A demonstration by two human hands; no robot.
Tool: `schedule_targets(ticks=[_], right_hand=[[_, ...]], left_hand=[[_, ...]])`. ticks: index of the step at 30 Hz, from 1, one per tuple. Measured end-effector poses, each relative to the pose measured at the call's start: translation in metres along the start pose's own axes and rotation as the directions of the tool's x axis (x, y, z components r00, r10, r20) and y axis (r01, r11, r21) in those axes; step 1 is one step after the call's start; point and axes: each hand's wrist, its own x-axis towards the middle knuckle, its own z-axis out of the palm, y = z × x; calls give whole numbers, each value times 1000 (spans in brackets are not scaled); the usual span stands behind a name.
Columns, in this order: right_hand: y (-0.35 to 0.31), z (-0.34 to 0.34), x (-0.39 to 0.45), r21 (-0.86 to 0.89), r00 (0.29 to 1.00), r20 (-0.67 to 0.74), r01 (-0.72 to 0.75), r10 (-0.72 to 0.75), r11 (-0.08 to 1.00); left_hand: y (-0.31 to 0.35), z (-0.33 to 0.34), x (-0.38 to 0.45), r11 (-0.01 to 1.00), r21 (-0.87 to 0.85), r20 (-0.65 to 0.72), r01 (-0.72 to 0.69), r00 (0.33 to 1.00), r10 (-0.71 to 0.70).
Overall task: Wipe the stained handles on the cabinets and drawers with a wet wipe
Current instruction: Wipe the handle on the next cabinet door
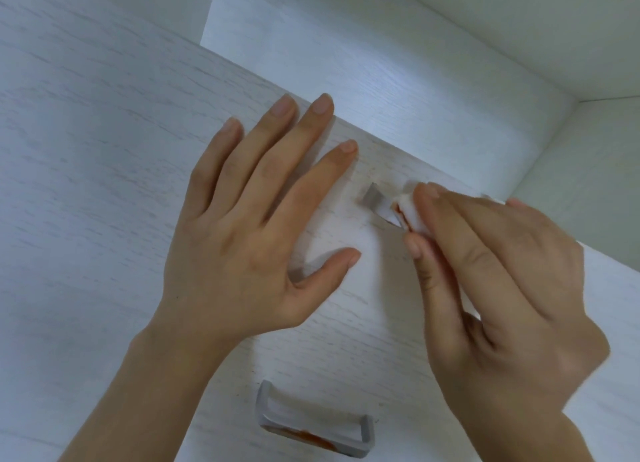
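Left hand (249, 233) lies flat, fingers (277, 142) spread and holding nothing, against the pale whitewashed wood-grain cabinet front (86, 149), near its upper edge. Right hand (502, 288) pinches a folded white wet wipe (410, 212), smeared red-orange, between thumb and fingertips, pressed onto the upper grey metal bar handle (375, 201); only the handle's left end shows, the rest hidden by wipe and hand. A second grey metal bar handle (311, 434), bearing a red-orange stain, sits near the lower edge of the front, untouched.
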Motion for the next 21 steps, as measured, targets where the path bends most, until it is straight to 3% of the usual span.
schedule_targets(ticks=[12, 21], right_hand=[[-16, 9, 10, -18, 1000, 14, -12, 12, 1000], [-26, 3, 10, 77, 974, -44, -220, 224, 972]], left_hand=[[1, -1, 1, 1000, -19, 14, 8, 1000, -8], [-1, -2, 1, 1000, -27, 12, 8, 1000, -7]])
